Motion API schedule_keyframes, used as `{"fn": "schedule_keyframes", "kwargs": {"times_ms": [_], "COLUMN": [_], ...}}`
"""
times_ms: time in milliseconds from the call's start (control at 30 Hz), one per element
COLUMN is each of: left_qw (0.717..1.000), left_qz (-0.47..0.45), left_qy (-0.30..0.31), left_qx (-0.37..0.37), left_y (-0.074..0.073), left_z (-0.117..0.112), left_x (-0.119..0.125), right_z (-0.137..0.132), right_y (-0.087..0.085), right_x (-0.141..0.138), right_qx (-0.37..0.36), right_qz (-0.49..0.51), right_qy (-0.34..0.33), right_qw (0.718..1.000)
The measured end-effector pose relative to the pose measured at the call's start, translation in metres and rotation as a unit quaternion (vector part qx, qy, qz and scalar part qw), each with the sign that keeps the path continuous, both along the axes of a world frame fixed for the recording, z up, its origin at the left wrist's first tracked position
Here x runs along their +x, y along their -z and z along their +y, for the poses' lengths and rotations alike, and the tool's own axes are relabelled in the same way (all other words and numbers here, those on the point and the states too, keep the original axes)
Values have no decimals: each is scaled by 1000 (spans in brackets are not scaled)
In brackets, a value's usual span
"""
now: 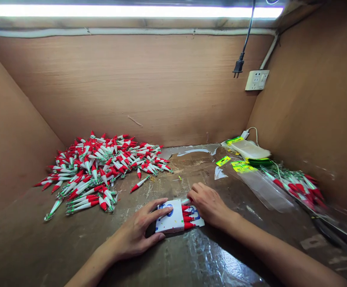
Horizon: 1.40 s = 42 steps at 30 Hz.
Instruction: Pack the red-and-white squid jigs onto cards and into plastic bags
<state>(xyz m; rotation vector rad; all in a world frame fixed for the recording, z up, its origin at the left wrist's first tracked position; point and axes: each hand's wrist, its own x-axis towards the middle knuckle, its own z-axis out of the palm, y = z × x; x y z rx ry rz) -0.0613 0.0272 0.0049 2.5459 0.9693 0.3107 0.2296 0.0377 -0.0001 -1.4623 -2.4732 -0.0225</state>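
A small white printed cardboard box (169,219) lies on the table in front of me, its right end open. Several red-tipped fishing lures (188,219) stick out of that end. My left hand (140,227) holds the box from the left, with fingers over its top and the thumb at its near edge. At the box's far right corner, my right hand (206,203) is closed in a pinch on a fishing lure (184,201). Its white body shows between the fingertips and the box; the rest is hidden by the hand.
A large pile of red-and-white lures (101,167) covers the back left, with one loose lure (139,184) nearer the middle. At right lie clear plastic bags (263,187), a yellow-green header card (223,161) and bundled lures (299,187). A plug (238,67) hangs above.
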Motion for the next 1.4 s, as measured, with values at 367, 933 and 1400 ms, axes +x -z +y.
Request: {"fn": "schedule_keyframes", "kwargs": {"times_ms": [367,933,1400], "left_qw": [1000,1000,1000], "left_qz": [-10,-14,-20], "left_qy": [-5,-15,-14], "left_qx": [-1,12,20], "left_y": [0,8,11], "left_z": [-2,-4,-6], "left_x": [1,3,2], "right_z": [0,3,-8], "right_y": [5,19,-17], "right_x": [-4,-8,24], "right_qx": [-29,-34,-303], "right_qz": [82,149,117], "right_qy": [-29,25,-60], "right_qw": [996,988,944]}}
